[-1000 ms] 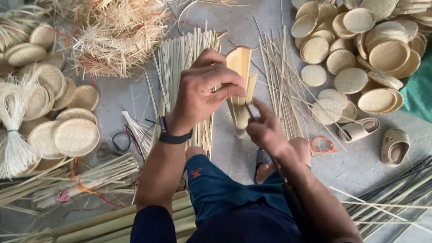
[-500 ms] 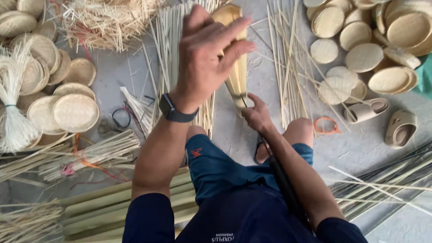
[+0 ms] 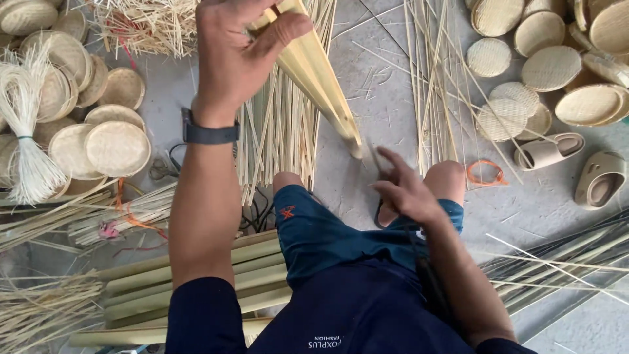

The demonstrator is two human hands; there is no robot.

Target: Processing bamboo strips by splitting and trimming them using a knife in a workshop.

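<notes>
Gripping a split bamboo slat (image 3: 314, 72) near its top end, the left hand (image 3: 239, 56) is closing fingers and thumb around it.

Right hand (image 3: 403, 190) is hovering half-open, holding nothing I can make out, at 5 o'clock from the slat's lower tip, just above the concrete floor (image 3: 367, 78). Thin bamboo strips (image 3: 278, 137) are lying at 7 o'clock. My judgement: the sharp split edge could be cutting a finger if the slat slips.
</notes>
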